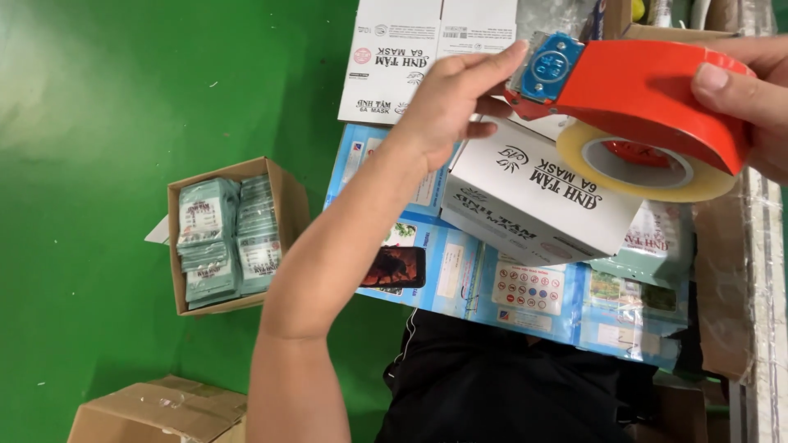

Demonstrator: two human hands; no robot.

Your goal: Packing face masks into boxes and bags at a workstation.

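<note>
- Head cam, looking down. I see both hands raised over the work surface, both on one tool.
- Tape dispenser (648, 98): red body, blue plate at the front end, roll of clear/tan tape (648, 168) mounted under it. Held in the air, upper right of view, above a white box (533, 197).
- Right hand (751, 94): wrapped round the rear of the dispenser, thumb pressed on the red top. Firm grasp.
- Left hand (447, 98): arm comes up from bottom centre; fingertips stretched to the blue front plate, thumb below near the tape end. Looks like a pinch on the tape end, but can't tell for sure, view poor there.
- White box: closed, black print on the lid, lying tilted on a blue printed sheet (492, 283).
- A second white carton (402, 57), flattened, lies beyond it at top centre.
- Pale green packet (657, 246) sits just beside the white box, rt side, under the tape roll.
- Left on green floor (98, 164): open cardboard box (283, 201) packed w/ pale green packets, stacked in rows.
- Bottom left: another cardboard box (160, 410), flaps shut.
</note>
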